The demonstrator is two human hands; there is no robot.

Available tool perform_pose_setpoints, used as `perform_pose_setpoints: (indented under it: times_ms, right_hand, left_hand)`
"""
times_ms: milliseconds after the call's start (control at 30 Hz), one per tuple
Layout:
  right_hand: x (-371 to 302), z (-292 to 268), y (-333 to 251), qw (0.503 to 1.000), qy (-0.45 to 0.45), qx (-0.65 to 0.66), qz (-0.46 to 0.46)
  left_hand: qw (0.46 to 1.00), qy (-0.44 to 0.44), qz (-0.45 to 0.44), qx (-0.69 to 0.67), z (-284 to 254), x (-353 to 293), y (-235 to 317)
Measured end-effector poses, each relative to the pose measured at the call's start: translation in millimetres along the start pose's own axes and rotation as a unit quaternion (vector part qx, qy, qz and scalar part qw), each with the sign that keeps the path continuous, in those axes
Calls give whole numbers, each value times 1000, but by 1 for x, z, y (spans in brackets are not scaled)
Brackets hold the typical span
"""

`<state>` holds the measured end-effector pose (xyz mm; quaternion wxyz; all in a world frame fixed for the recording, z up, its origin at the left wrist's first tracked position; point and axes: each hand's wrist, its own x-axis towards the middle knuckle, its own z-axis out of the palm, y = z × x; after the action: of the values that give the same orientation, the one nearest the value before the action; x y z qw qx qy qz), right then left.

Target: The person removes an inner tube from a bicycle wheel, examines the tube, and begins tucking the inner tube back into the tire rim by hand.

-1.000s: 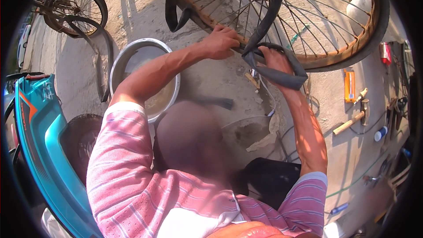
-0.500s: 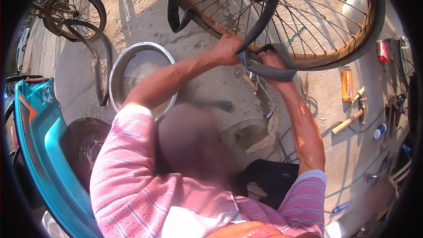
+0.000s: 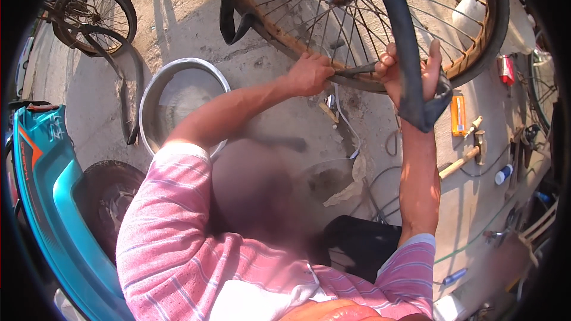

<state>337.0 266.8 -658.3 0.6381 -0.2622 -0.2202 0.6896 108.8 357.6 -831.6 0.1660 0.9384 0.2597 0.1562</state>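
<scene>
A spoked bicycle wheel (image 3: 470,53) with a rusty rim and a black tyre (image 3: 502,30) stands in front of me. A flat black inner tube (image 3: 397,9) hangs loose around it, with one loop at the upper left. My left hand (image 3: 309,75) is closed at the rim's lower edge, on a dark strip of the tube that runs toward my other hand. My right hand (image 3: 392,77) grips the tube at the rim, one digit pointing up. A wide fold of tube drapes across its palm and wrist, hiding part of the fingers.
A metal basin (image 3: 148,107) sits left of my arm, near another bicycle wheel (image 3: 128,9) and a turquoise vehicle panel (image 3: 53,184). To the right lie a hammer (image 3: 467,159), an orange box (image 3: 458,115), a red object (image 3: 506,70) and a white bottle (image 3: 504,174).
My right hand has turned upward and moved right along the rim, carrying the tube fold with it. My left hand has shifted slightly, staying at the rim. A gap has opened between my hands.
</scene>
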Motion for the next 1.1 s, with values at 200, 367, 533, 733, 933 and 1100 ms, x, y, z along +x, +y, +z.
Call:
perform_pose_setpoints:
  times_ms: [200, 367, 533, 733, 933, 1100]
  right_hand:
    - [-20, -11, -80, 998, -48, -32, -21]
    - [-30, -6, -37, 824, 205, -523, 75]
    - [-34, -47, -1, 579, 14, -788, -208]
    - [-24, -53, 26, 592, 4, -753, -287]
    - [-33, -44, 28, 376, -117, -871, -294]
    - [-29, -47, 35, 291, -134, -909, -268]
  left_hand:
    - [1000, 9, 23, 4, -7, -2, -2]
    - [999, 4, 25, -43, -15, -11, -12]
    - [998, 37, 36, -39, -15, -18, -13]
    - [996, 18, 58, -66, -17, -20, -20]
    - [996, 13, 59, -63, -12, -9, -14]
    - [993, 23, 80, -80, -7, -3, -11]
